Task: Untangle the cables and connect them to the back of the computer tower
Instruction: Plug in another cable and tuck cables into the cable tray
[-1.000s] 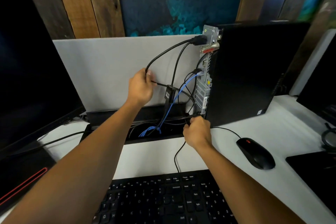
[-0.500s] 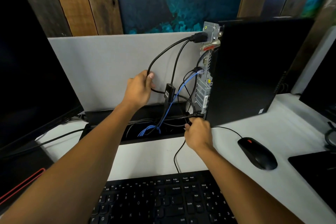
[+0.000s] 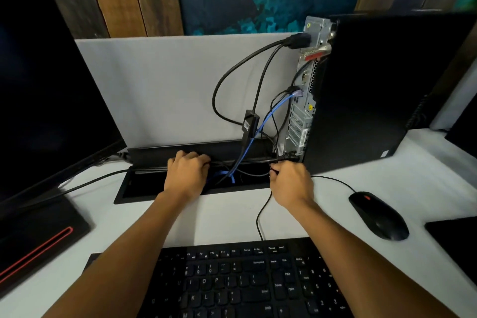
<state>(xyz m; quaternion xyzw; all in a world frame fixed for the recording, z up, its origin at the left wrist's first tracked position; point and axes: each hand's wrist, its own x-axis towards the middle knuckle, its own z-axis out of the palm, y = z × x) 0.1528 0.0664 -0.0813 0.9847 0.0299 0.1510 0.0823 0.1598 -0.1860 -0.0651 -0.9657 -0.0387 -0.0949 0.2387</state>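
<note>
The computer tower point(image 3: 374, 90) stands upright on the white desk point(image 3: 426, 183), rear panel turned left toward us so the ports can be reached. Several cables are plugged in: a thick black power cable point(image 3: 232, 70) at the top, a blue network cable point(image 3: 271, 113) mid-panel, thinner black leads beside it. A small black adapter point(image 3: 249, 124) hangs mid-air on its lead.

Our right hand point(image 3: 290, 183) sits just beside the tower's bottom corner, fingers curled and pinching a thin black cable point(image 3: 260, 214) that runs back to the keyboard point(image 3: 245, 279); we judge it's being steered to a low port. Our left hand point(image 3: 187, 171) reaches into the cable tray point(image 3: 124, 192), the slot recessed in the desk, fingers bent down among the leads; we cannot tell if they grip one.

Inside the tray: a bunched blue loop, several black leads crossing. Likely slack stored there, so the sorting happens here.

Mouse point(image 3: 378, 215) lies right of the tower, monitor point(image 3: 46, 90) left.
</note>
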